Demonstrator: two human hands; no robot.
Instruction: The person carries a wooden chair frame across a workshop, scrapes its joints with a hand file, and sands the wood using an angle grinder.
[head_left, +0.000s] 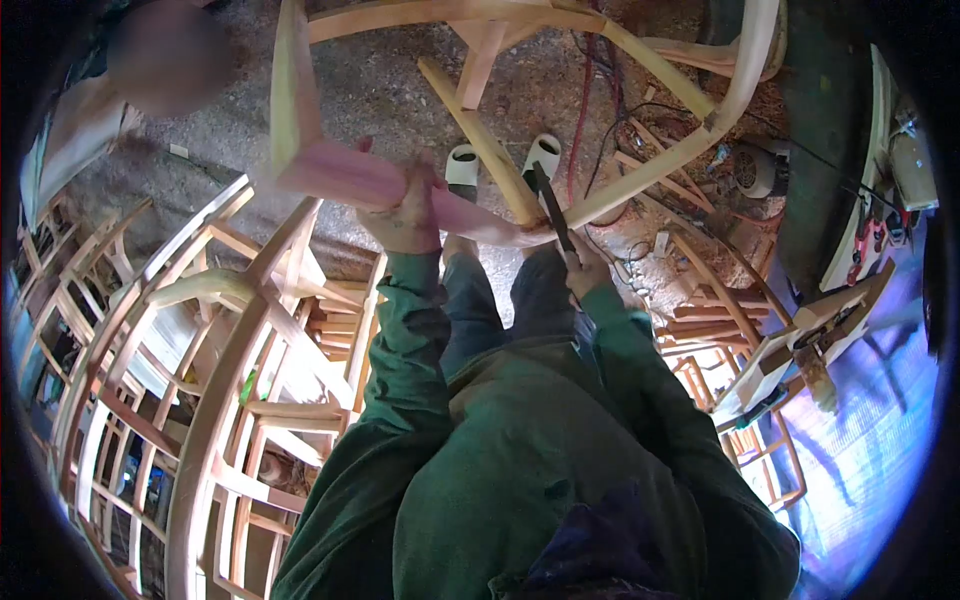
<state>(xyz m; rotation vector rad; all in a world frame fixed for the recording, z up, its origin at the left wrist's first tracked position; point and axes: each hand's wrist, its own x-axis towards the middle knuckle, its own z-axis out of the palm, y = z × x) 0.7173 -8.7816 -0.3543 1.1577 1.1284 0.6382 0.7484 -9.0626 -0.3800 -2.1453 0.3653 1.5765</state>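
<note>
My left hand [408, 222] is wrapped round the lower rail [340, 178] of a pale, unfinished wooden chair frame [660, 178]. In my right hand [585, 272] is a long, dark, narrow file [553, 212], its handle end hidden by my fingers. The file points up and away from me and lies against or just beside the corner where the rail meets a curved member. Whether it touches the wood there I cannot tell. A straight wooden brace [485, 150] runs from that corner up into the frame.
Several wooden chair frames [210, 440] crowd the left side. A person [95, 125] is at the upper left. Cables and a red hose [580, 120] cross the dusty floor. At right are a round motor-like machine [755, 170], loose wood pieces [715, 300] and red-handled tools [870, 245].
</note>
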